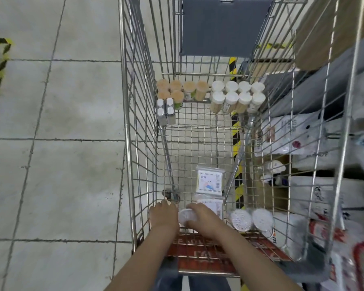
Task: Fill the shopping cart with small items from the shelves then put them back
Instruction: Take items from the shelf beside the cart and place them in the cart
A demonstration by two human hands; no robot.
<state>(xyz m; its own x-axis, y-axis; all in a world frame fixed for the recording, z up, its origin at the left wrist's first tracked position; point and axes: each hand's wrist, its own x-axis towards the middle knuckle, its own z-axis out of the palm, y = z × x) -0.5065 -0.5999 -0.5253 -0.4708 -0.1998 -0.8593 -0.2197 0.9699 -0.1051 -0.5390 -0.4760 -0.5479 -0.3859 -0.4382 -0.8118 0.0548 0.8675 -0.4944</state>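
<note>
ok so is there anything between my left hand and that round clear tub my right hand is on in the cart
Nothing visible. The left hand sits right beside the round tub at the near end of the cart, with no item between them; the right hand already rests on the tub.

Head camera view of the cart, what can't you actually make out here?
- Round white container: mostly covered by the right hand, so its label and contents are hidden.
- Left hand: seen from behind; whether its fingertips hold anything cannot be told.
- Second flat packet: partly hidden by the right hand.
- Flat packet label: print too small to read.
- Shelf goods at right: blurred, behind the cart wire.
</note>
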